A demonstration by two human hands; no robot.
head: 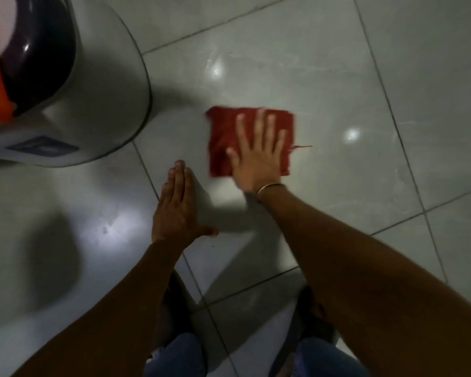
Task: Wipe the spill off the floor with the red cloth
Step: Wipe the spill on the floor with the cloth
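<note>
A folded red cloth [223, 137] lies flat on the pale glossy floor tiles [351, 85]. My right hand [259, 153] presses down on the cloth's right half, palm flat and fingers spread, a thin bangle at the wrist. A loose red thread sticks out from the cloth's right edge. My left hand [176, 205] rests flat on the bare tile to the left of and nearer than the cloth, fingers together, holding nothing. No liquid shows clearly; faint streaks and light glare mark the tile beyond the cloth.
A large round white and grey appliance [101, 77] with a dark glossy top and an orange part stands at the upper left, close to the cloth. My knees in blue jeans [180, 355] show at the bottom edge. Open tile lies right and beyond.
</note>
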